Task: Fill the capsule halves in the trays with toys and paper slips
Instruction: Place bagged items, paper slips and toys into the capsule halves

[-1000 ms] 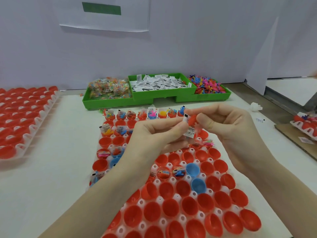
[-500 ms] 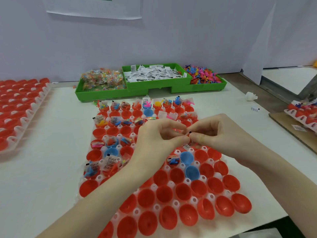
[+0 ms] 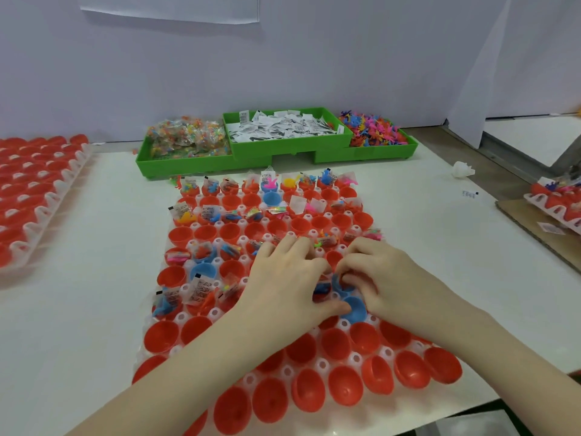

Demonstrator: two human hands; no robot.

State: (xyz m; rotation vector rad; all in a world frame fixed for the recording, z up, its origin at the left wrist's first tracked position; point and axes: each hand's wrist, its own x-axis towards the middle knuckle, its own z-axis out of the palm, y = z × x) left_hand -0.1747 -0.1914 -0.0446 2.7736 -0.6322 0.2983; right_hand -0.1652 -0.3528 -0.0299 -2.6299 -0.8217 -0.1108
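Two hands (image 3: 339,278) | curled fingertips in glossy blue capsule half (image 3: 342,286) | grasp unclear | dimpled clear tray (image 3: 317,366)

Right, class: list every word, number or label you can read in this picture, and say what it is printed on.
Nothing can be read.
Paper slips in the green bin: black print, too small.
Slips in the capsule tray: barcode-like marks, blurred.
Loose sticker on the table: blurred.

I count two hands (image 3: 292,278), three capsule trays (image 3: 220,313), three green bins (image 3: 283,149) and four visible blue capsule halves (image 3: 355,306).
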